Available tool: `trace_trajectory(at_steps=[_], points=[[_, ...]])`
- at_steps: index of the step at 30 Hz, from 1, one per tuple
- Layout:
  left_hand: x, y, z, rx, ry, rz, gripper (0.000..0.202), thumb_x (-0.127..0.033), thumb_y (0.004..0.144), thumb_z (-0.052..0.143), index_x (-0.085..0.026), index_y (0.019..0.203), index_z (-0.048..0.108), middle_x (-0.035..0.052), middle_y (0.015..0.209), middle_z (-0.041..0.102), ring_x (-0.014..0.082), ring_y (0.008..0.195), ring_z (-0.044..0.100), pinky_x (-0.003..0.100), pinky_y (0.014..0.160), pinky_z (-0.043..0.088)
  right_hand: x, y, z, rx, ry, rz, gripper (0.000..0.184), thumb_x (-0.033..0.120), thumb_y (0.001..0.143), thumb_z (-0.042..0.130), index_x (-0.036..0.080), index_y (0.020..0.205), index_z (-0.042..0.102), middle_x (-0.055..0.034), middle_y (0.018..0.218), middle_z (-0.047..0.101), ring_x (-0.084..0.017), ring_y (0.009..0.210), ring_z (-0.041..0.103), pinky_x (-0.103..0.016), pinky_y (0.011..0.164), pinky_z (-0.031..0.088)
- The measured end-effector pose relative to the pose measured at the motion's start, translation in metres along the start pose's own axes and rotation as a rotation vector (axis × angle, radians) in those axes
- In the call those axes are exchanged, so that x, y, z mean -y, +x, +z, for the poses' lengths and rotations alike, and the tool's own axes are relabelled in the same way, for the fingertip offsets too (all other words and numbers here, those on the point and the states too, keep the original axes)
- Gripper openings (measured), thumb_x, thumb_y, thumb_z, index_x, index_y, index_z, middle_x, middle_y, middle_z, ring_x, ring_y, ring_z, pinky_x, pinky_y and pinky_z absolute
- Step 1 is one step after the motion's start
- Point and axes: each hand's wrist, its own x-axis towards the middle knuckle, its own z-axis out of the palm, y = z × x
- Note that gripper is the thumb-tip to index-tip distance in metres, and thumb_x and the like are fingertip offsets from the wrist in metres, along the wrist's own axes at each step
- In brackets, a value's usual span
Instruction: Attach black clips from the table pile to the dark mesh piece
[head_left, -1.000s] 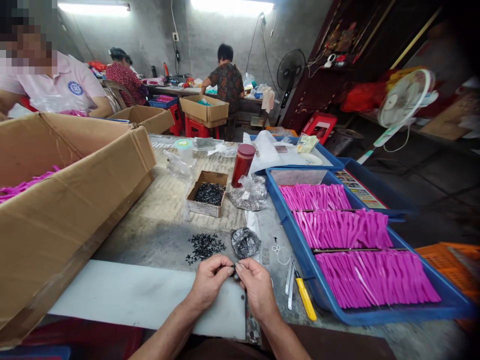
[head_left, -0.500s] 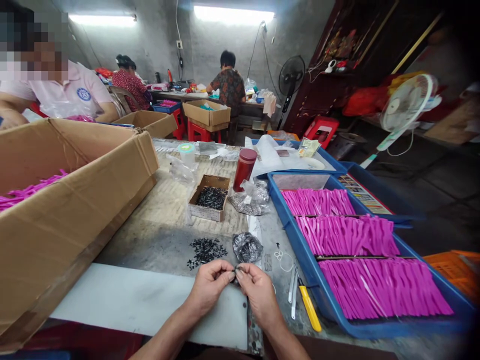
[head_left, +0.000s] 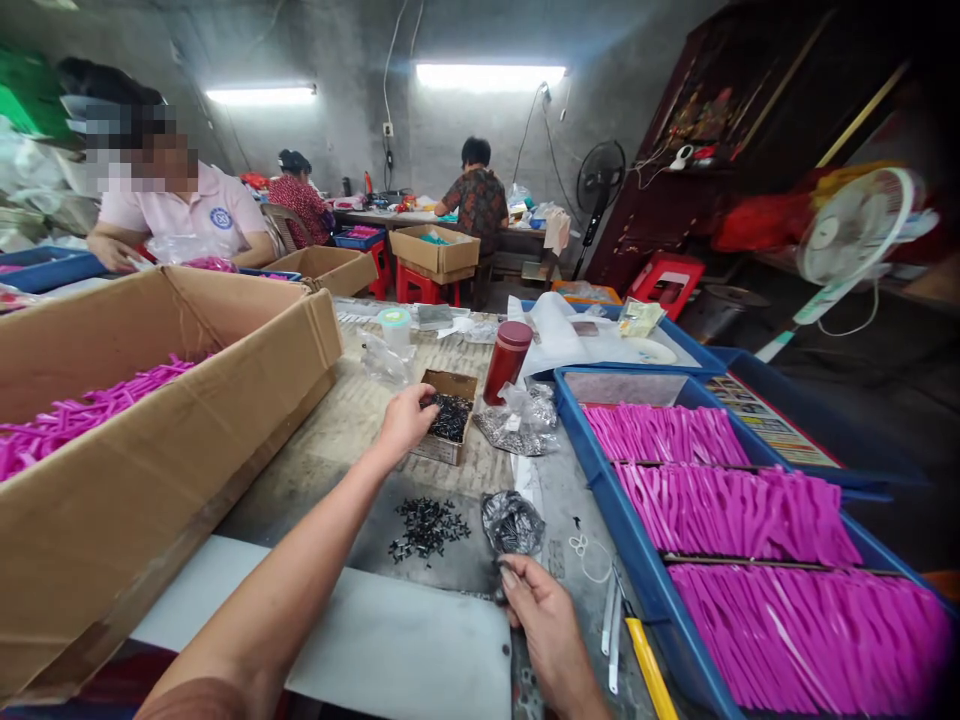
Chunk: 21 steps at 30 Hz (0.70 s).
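Note:
My left hand (head_left: 407, 422) reaches over the left side of a small cardboard box (head_left: 439, 452) holding small black parts (head_left: 450, 418). Its fingers are bent close together, and whatever they hold is hidden. Low on the right, my right hand (head_left: 541, 612) pinches a small black part (head_left: 500, 575) between thumb and fingers, above the corner of a pale sheet (head_left: 420, 640). Just beyond it sits a crumpled clear plastic bag (head_left: 513, 522) with dark contents. Between the hands, a loose pile of small black pieces (head_left: 427, 530) lies on the table.
A large carton (head_left: 187, 400) with magenta strips stands left. A blue tray (head_left: 600, 475) of magenta strips is at right, beside a yellow-handled tool (head_left: 649, 665) and metal strips (head_left: 612, 630). A red jar (head_left: 508, 362) stands beyond. Several co-workers sit further back.
My left hand has left my right hand and moved forward to the small box. My right hand stays low, still pinching. The view has shifted, so the scene sits lower and further right.

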Motion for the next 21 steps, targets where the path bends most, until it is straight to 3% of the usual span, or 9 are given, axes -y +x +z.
trace_trajectory(at_steps=[3,7,11,16,21], points=[[-0.004,-0.017,0.002,0.031,0.089,0.08,0.022,-0.015,0.064,0.049,-0.016,0.085,0.059,0.0017,0.078,0.059,0.0145,0.072,0.052,0.024,0.07,0.039,-0.001,0.0,-0.006,-0.032,-0.027,-0.027,0.027,0.04,0.058,0.06,0.015,0.069,0.059,0.0057,0.043,0.04,-0.008,0.039,0.033,-0.02,0.039,0.027],[-0.002,-0.059,0.007,0.291,0.206,0.237,0.018,-0.011,0.068,0.045,-0.018,0.076,0.06,0.001,0.074,0.057,0.0131,0.071,0.051,0.022,0.067,0.038,-0.005,0.003,-0.012,-0.068,-0.035,-0.043,0.027,0.04,0.058,0.06,0.015,0.07,0.06,0.0054,0.043,0.04,-0.009,0.039,0.034,-0.02,0.039,0.027],[0.004,-0.086,0.016,0.488,0.336,0.242,0.018,-0.012,0.07,0.043,-0.018,0.071,0.06,0.0028,0.071,0.057,0.0151,0.071,0.051,0.023,0.065,0.038,-0.005,0.004,-0.011,-0.063,-0.029,-0.042,0.025,0.038,0.058,0.059,0.015,0.068,0.06,0.0057,0.043,0.04,-0.008,0.039,0.033,-0.02,0.039,0.026],[0.002,-0.09,0.028,0.601,0.562,0.237,0.016,-0.018,0.071,0.044,-0.017,0.073,0.06,0.0063,0.077,0.058,0.0185,0.077,0.052,0.025,0.064,0.038,-0.006,0.002,-0.01,-0.057,-0.039,-0.059,0.024,0.036,0.06,0.058,0.015,0.07,0.06,0.0053,0.045,0.042,-0.008,0.04,0.033,-0.019,0.04,0.027],[-0.002,-0.087,0.036,0.646,0.618,0.229,0.016,-0.014,0.069,0.044,-0.015,0.073,0.06,0.0084,0.077,0.059,0.0201,0.075,0.054,0.026,0.061,0.038,-0.008,0.0,-0.011,-0.05,-0.045,-0.068,0.022,0.036,0.062,0.057,0.015,0.069,0.06,0.0053,0.047,0.042,-0.008,0.041,0.033,-0.019,0.04,0.028]])
